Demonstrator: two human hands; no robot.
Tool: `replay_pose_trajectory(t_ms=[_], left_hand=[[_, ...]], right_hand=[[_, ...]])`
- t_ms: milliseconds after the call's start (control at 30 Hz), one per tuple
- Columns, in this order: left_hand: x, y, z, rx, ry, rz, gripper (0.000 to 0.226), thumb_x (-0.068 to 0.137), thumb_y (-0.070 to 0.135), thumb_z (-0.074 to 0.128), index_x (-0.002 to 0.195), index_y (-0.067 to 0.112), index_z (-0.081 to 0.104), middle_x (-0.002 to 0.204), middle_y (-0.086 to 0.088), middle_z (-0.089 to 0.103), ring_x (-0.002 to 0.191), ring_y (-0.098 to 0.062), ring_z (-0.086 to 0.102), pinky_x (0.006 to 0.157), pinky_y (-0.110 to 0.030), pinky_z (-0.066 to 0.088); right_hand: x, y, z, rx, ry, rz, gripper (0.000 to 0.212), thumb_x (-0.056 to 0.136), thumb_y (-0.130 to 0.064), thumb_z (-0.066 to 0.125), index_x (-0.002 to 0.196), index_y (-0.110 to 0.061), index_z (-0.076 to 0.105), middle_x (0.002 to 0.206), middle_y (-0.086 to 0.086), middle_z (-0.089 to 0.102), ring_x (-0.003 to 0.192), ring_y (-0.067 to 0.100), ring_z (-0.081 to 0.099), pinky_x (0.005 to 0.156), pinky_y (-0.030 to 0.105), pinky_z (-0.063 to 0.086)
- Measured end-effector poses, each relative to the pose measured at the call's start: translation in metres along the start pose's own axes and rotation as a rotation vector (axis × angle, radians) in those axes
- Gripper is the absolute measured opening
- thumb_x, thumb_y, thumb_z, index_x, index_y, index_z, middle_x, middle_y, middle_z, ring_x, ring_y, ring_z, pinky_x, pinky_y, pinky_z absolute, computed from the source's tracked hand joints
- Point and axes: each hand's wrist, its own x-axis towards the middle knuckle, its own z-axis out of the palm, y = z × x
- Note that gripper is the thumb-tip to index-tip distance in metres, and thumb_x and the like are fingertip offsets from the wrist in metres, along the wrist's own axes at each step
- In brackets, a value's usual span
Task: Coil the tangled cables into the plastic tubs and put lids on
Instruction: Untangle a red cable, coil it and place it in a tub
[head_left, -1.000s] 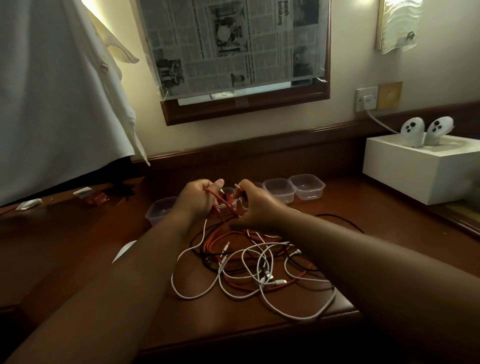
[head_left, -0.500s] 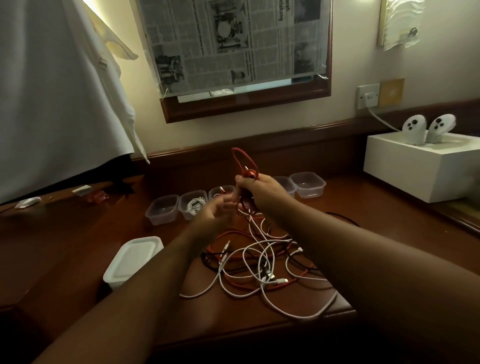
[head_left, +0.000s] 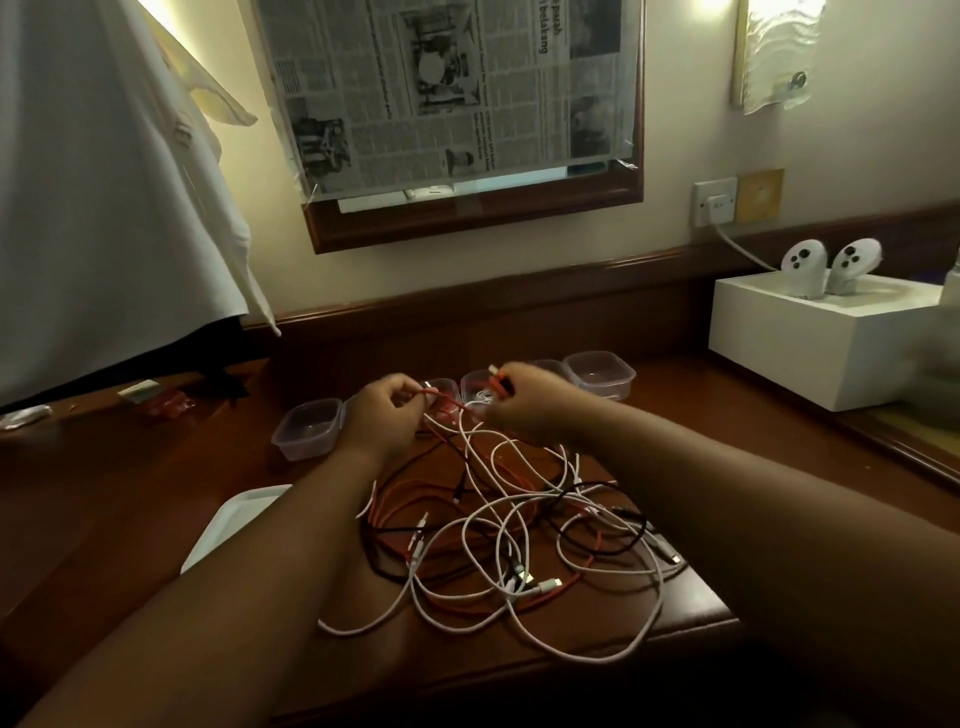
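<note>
Hands (head_left: 382, 415) (head_left: 519, 402) on one red cable (head_left: 451, 402)

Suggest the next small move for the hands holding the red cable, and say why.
Probably keep winding: the left hand could lay another loop of the red cable onto the end pinched in the right hand. Much of that cable seems to lie in the tangle of cables on the desk, and an empty tub waits beside the left hand.

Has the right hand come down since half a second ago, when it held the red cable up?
Yes. The right hand has dropped: the red cable loop it held up against the dark wall rail now lies low, level with the row of tubs.
</note>
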Motion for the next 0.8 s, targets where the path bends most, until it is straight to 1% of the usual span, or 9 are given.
replay_pose_trajectory(t_ms=[67, 133, 233, 300, 400, 500, 600, 700, 800], left_hand=[[0.004, 0.011, -0.002, 0.030, 0.013, 0.061, 0.010, 0.092, 0.026, 0.067, 0.082, 0.025, 0.065, 0.077, 0.003, 0.066, 0.069, -0.010, 0.063, 0.057, -0.024, 0.047], [0.004, 0.016, -0.002, 0.021, 0.023, 0.077, 0.010, 0.094, 0.026, 0.064, 0.086, 0.021, 0.066, 0.077, 0.003, 0.065, 0.070, -0.013, 0.064, 0.059, -0.027, 0.050], [-0.001, 0.006, 0.004, -0.024, 0.000, 0.028, 0.015, 0.096, 0.029, 0.061, 0.085, 0.019, 0.065, 0.074, -0.002, 0.065, 0.067, -0.016, 0.061, 0.060, -0.031, 0.048], [-0.010, -0.005, 0.015, -0.038, -0.024, -0.025, 0.020, 0.097, 0.031, 0.059, 0.084, 0.018, 0.064, 0.071, -0.003, 0.064, 0.064, -0.014, 0.058, 0.060, -0.032, 0.046], [-0.025, -0.029, 0.040, -0.072, -0.046, -0.075, 0.030, 0.094, 0.033, 0.060, 0.075, 0.010, 0.060, 0.067, -0.010, 0.061, 0.062, -0.018, 0.055, 0.063, -0.044, 0.048], [-0.042, -0.041, 0.064, -0.135, -0.048, -0.158, 0.027, 0.095, 0.025, 0.060, 0.072, 0.011, 0.060, 0.060, 0.000, 0.059, 0.055, -0.012, 0.052, 0.060, -0.033, 0.043], [-0.047, -0.049, 0.084, -0.185, 0.005, -0.199, 0.022, 0.096, 0.022, 0.061, 0.079, 0.008, 0.065, 0.070, -0.002, 0.066, 0.062, -0.008, 0.057, 0.061, -0.022, 0.042], [-0.039, -0.051, 0.094, -0.201, 0.005, -0.206, 0.023, 0.098, 0.026, 0.060, 0.082, 0.009, 0.066, 0.074, -0.002, 0.067, 0.068, -0.011, 0.060, 0.061, -0.021, 0.044], [-0.020, -0.058, 0.102, -0.234, 0.014, -0.269, 0.023, 0.100, 0.027, 0.055, 0.087, 0.010, 0.065, 0.076, 0.000, 0.063, 0.071, -0.014, 0.058, 0.062, -0.026, 0.043]], right_hand=[[0.004, 0.002, 0.012, -0.156, -0.067, -0.002, 0.033, 0.091, -0.032, 0.068, 0.116, -0.015, 0.054, 0.095, 0.000, 0.057, 0.087, 0.015, 0.058, 0.076, 0.027, 0.051], [0.008, -0.004, 0.018, -0.104, -0.019, -0.038, 0.025, 0.091, -0.030, 0.068, 0.109, -0.014, 0.058, 0.094, 0.003, 0.060, 0.087, 0.017, 0.060, 0.080, 0.030, 0.053], [0.013, -0.013, 0.017, 0.111, 0.114, -0.108, 0.011, 0.095, -0.026, 0.062, 0.089, -0.021, 0.055, 0.081, -0.001, 0.059, 0.070, 0.011, 0.056, 0.065, 0.024, 0.047], [0.020, -0.011, 0.016, 0.277, 0.177, -0.100, 0.007, 0.098, -0.023, 0.058, 0.094, -0.019, 0.054, 0.087, 0.004, 0.062, 0.077, 0.016, 0.062, 0.069, 0.030, 0.053], [0.030, -0.004, 0.021, 0.580, 0.211, -0.040, 0.003, 0.100, -0.021, 0.053, 0.098, -0.021, 0.052, 0.101, 0.011, 0.065, 0.092, 0.025, 0.067, 0.084, 0.045, 0.058], [0.036, -0.001, 0.027, 0.964, 0.232, 0.012, 0.005, 0.104, -0.019, 0.047, 0.101, -0.022, 0.050, 0.104, 0.009, 0.066, 0.092, 0.018, 0.066, 0.084, 0.043, 0.058], [0.042, 0.002, 0.029, 1.323, 0.227, 0.099, 0.015, 0.105, -0.022, 0.043, 0.114, -0.013, 0.051, 0.101, 0.013, 0.072, 0.088, 0.023, 0.073, 0.076, 0.042, 0.060], [0.049, 0.001, 0.023, 1.639, 0.207, 0.178, 0.025, 0.105, -0.026, 0.043, 0.116, -0.006, 0.051, 0.072, 0.005, 0.061, 0.056, 0.015, 0.060, 0.059, 0.034, 0.054], [0.056, 0.002, 0.009, 1.491, 0.231, 0.181, 0.018, 0.104, -0.028, 0.046, 0.105, -0.011, 0.051, 0.068, 0.000, 0.048, 0.049, 0.008, 0.040, 0.049, 0.024, 0.038]])
